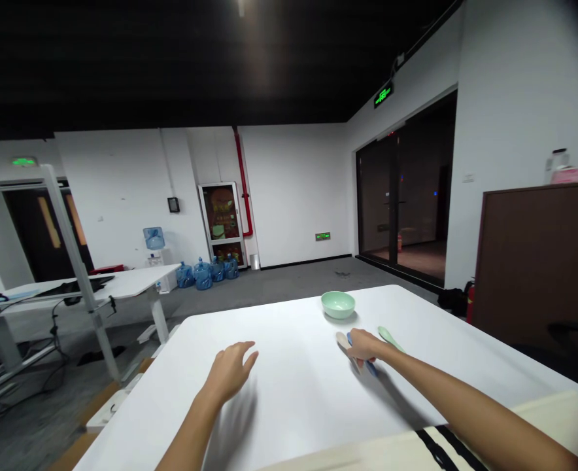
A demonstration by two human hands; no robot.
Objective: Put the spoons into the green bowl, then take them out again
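My right hand point(365, 345) curls over the blue spoon point(370, 369), inward of the table's point(289, 392) far right corner; I can't tell if it grips. The spoon slants leftward toward the far edge. My open left hand point(231, 371) is farther off.

Blue utensil point(371, 369), perhaps a spoon, its middle hidden behind the right hand point(366, 345)

A blue spoon point(370, 369) slants through the curled right grip point(364, 347), its middle hidden, both ends showing. A beige spoon point(342, 341) lies slantwise just left of that grip, bowl pointing away, handle partly covered.
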